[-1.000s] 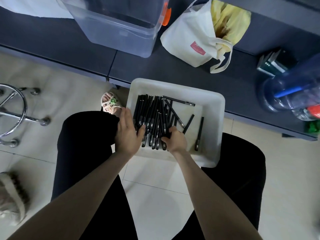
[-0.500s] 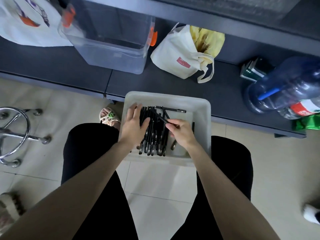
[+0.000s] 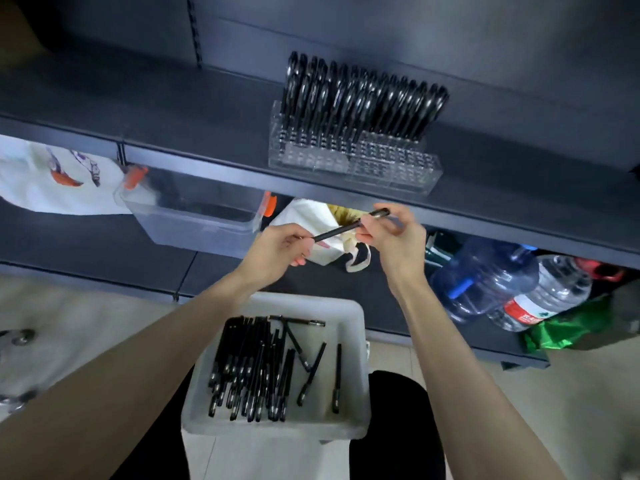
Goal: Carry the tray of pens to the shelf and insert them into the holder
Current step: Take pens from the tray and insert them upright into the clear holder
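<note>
Both hands share one black pen (image 3: 349,227) held level in the air: the left hand (image 3: 277,252) has its grip pinched on the lower end, the right hand (image 3: 394,237) has its grip closed near the cap end. Below them the white tray (image 3: 349,403) rests on the person's lap with the loose pens (image 3: 252,368), while the clear holder (image 3: 353,157), already holding a row of pens at its back, stands on the shelf (image 3: 173,133) above.

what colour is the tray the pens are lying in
White, slightly see-through plastic tray; it shows best in the head view.
</note>
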`<state>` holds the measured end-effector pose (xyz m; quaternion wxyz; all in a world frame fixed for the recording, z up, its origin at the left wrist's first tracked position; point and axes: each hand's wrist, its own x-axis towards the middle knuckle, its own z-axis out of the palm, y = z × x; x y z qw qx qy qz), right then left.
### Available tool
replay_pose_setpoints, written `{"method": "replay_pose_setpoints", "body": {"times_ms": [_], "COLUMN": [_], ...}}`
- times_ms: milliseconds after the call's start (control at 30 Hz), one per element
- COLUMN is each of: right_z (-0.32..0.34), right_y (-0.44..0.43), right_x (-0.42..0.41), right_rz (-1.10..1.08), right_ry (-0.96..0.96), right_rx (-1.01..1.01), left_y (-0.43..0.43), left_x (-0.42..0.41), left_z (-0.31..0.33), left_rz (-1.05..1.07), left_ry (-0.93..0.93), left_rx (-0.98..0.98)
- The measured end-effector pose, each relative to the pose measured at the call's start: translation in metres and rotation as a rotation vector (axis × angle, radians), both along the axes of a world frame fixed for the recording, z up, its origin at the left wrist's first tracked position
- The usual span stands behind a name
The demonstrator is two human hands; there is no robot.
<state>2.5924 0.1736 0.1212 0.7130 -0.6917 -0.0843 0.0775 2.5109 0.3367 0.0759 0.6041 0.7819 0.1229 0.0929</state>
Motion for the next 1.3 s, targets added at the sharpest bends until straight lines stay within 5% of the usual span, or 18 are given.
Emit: {"method": "replay_pose_setpoints", "body": {"times_ms": [367, 667, 967, 1300], "right_z": [0.067, 0.089, 0.075, 0.081], "right_y": [0.023, 0.041, 0.053, 0.06], "right_x": [0.07, 0.119, 0.135, 0.133], "right_rz": [-0.176, -0.337, -0.252, -0.127], "right_ry": [-0.237, -0.603, -0.749, -0.725], "right_rx": [-0.117, -0.363, -0.568, -0.789], "left_y": [0.002, 0.039, 0.052, 0.053], "left_x": [0.083, 0.107, 0.116, 0.116], "left_z": [0.053, 0.031, 0.015, 0.016], "left_rz": [0.119, 0.625, 0.526, 0.561], "left_ry": [-0.206, -0.13, -0.153, -0.136], "left_rx": [0.079, 0.572, 0.35, 0.348]}}
